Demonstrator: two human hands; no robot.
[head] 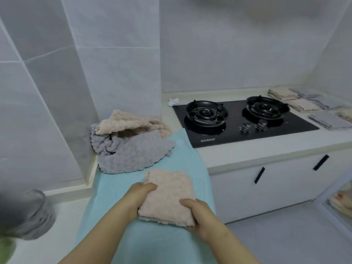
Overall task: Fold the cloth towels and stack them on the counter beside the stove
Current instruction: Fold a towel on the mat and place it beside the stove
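pink towel [168, 195], already folded small, is gripped at both sides by the left hand [142, 194] and right hand [198, 212] (fingers curled round its edges), likely for carrying to the stacks [302, 103] beside the stove [242, 121].

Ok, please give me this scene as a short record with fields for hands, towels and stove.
pink towel: folded, over the teal cloth
left hand: grips its left edge
right hand: grips its near right corner
pile: unfolded towels, beige and grey, in the wall corner
stove: black, two burners
folded towels: on the counter, right of stove
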